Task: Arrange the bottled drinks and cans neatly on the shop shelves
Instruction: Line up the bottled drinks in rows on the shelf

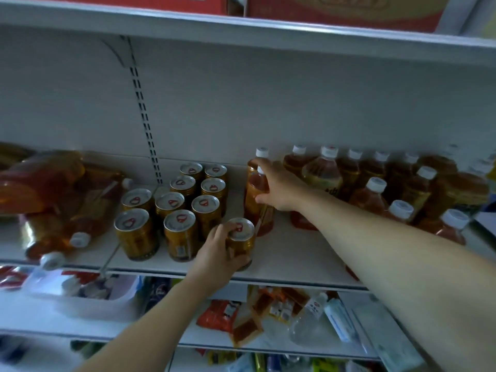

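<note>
On the middle shelf (pixel 295 255), the left hand (pixel 217 251) grips a gold can (pixel 243 238) that stands upright at the front edge. Its fingers curl round the can's near side and its thumb lies over the rim of the silver lid. This can sits just to the right of the block of cans (pixel 174 208), gold ones with red pull tabs, which stand upright in roughly three rows running back towards the rear panel. The right hand (pixel 281 186) reaches further in and holds an amber bottle (pixel 254 189) with a white cap, thumb and fingers wrapped round its shoulder. The bottle is upright, behind and slightly right of the held can. Motion blur makes it hard to say whether a second bottle stands directly behind it. To the right, under and beyond the right forearm, a cluster of standing bottles (pixel 375 183) with white caps fills the shelf in loose, uneven rows. At the far left of the same shelf, several bottles (pixel 53 189) lie on their sides in a heap, caps pointing forward. Red cartons (pixel 349 12) sit on the shelf above. On the shelf below lie orange packets (pixel 228 315), a clear bottle (pixel 308 318) on its side and a white tub (pixel 80 291).
</note>
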`<state>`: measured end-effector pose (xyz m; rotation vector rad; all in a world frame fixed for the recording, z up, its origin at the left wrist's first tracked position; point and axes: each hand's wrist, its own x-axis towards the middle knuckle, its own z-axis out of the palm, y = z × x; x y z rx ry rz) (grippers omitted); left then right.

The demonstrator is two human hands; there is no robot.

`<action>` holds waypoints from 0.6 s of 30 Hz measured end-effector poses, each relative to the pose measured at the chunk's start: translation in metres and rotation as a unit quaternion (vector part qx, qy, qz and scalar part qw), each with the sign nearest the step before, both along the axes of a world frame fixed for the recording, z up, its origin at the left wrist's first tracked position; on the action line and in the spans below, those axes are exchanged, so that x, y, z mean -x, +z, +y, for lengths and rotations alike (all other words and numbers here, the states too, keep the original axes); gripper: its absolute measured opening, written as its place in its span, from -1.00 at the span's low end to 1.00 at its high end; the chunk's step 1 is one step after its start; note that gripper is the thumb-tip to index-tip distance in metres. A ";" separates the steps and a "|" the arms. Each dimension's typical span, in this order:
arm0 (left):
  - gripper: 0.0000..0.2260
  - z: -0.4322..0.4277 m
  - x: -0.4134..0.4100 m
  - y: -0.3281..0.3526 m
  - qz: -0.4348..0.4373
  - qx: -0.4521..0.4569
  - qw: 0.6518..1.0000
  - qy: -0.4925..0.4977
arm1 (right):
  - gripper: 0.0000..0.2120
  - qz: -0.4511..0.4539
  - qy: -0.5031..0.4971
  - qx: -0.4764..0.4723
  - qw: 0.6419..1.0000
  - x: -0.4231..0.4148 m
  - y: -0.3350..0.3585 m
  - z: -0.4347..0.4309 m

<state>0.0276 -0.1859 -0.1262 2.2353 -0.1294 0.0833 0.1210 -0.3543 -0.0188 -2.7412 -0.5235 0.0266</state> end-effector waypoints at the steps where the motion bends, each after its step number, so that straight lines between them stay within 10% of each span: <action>1: -0.39 -0.002 0.000 0.000 0.000 -0.001 1.000 -0.001 | -0.10 0.004 0.000 0.007 1.000 0.004 0.003 -0.003; 7: -0.31 -0.025 0.001 -0.005 0.002 0.008 0.998 -0.067 | -0.29 -0.142 -0.144 0.135 0.970 0.064 0.053 -0.095; 13: -0.26 -0.044 -0.006 -0.007 0.025 0.033 0.997 -0.065 | -0.22 -0.026 -0.231 0.309 0.922 0.121 0.039 -0.149; 18: -0.29 -0.042 -0.003 -0.004 0.024 0.049 0.997 -0.053 | -0.53 -0.020 -0.121 0.151 0.981 0.121 0.021 -0.149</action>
